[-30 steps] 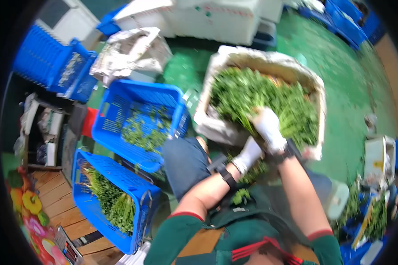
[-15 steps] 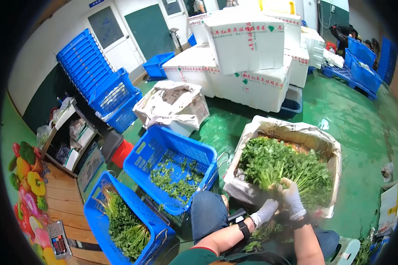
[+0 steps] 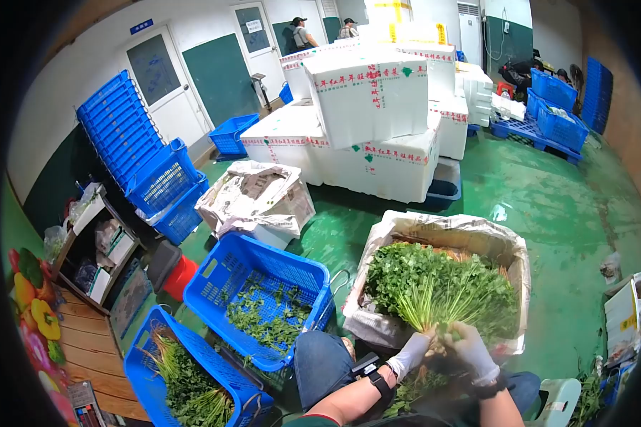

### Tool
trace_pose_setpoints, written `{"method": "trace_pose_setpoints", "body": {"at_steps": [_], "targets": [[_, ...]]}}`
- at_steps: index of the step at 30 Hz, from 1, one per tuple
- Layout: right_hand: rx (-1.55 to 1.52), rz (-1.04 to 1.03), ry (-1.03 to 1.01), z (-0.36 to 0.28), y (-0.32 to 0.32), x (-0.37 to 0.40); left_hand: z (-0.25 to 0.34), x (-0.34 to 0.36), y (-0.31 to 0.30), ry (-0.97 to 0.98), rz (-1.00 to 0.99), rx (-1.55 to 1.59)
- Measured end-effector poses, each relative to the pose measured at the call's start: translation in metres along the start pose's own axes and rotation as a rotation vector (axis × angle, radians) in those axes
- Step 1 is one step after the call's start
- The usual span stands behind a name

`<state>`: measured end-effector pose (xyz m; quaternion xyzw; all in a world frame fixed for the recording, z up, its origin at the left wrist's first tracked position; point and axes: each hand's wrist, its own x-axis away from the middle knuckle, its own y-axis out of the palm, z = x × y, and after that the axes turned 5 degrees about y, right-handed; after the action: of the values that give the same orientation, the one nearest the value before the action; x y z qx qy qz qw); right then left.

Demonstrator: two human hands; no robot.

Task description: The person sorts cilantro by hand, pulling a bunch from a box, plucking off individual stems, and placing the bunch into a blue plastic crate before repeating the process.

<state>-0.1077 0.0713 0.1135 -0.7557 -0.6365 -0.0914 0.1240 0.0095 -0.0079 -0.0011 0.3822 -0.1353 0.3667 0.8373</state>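
Note:
A leafy green bunch with pale stems fans out over the paper-lined box. At the bunch's stem ends my left hand, in a white glove, is closed round the stems. My right hand, gloved too, is beside it, its fingers pressed together at the stems' right side; what is between them is too small to make out. Loose greens lie below my hands, between my legs.
A blue basket with scattered leaves stands left of my knee, and another holds bunches. White foam boxes are stacked ahead. Crates rise at left. Two people stand far back.
The view has tilted up and shifted right, so the surroundings appear lower and further left. My left hand has moved up to the stem ends, and my hands are closer together there.

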Motion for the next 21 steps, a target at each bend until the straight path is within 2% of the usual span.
{"method": "trace_pose_setpoints", "body": {"at_steps": [1, 3, 4, 5, 7, 8, 9, 11, 13, 15, 17, 19, 21], "targets": [[0.007, 0.004, 0.002, 0.0, -0.002, 0.008, 0.007, 0.006, 0.005, 0.0, -0.007, 0.005], [-0.157, -0.043, 0.143, 0.013, -0.01, 0.027, 0.015, 0.014, 0.015, 0.003, 0.013, 0.023], [-0.024, -0.033, 0.099, 0.075, -0.028, 0.017, 0.018, 0.016, 0.023, 0.003, 0.094, 0.043], [0.055, -0.093, 0.074, 0.082, -0.028, 0.027, 0.016, 0.013, 0.021, 0.006, 0.087, 0.045], [1.071, -0.11, 0.051, 0.057, -0.02, 0.053, 0.014, 0.01, 0.013, -0.025, 0.011, -0.034], [1.283, -0.009, 0.102, 0.08, -0.018, 0.055, 0.011, 0.008, 0.011, 0.0, 0.0, -0.063], [1.282, -0.009, 0.104, 0.093, -0.027, 0.044, 0.014, 0.006, 0.01, -0.002, -0.001, -0.063], [0.411, -0.16, 0.053, 0.131, -0.042, 0.041, 0.011, 0.005, 0.008, -0.01, 0.001, -0.206], [0.285, 0.108, -0.027, 0.145, -0.036, 0.038, 0.019, 0.012, 0.008, -0.027, 0.009, -0.317], [-0.349, 0.06, 0.258, 0.1, -0.018, 0.045, 0.02, 0.013, 0.004, 0.02, -0.095, -0.228], [-0.469, 0.107, 0.292, 0.106, -0.009, 0.036, 0.025, 0.016, 0.001, -0.07, -0.11, -0.231], [-0.472, 0.128, 0.407, 0.1, -0.007, 0.029, 0.021, 0.011, -0.004, -0.156, -0.096, -0.188], [-0.52, 0.083, 0.448, 0.106, -0.011, 0.019, 0.02, 0.011, -0.003, -0.184, -0.079, -0.178]]}}
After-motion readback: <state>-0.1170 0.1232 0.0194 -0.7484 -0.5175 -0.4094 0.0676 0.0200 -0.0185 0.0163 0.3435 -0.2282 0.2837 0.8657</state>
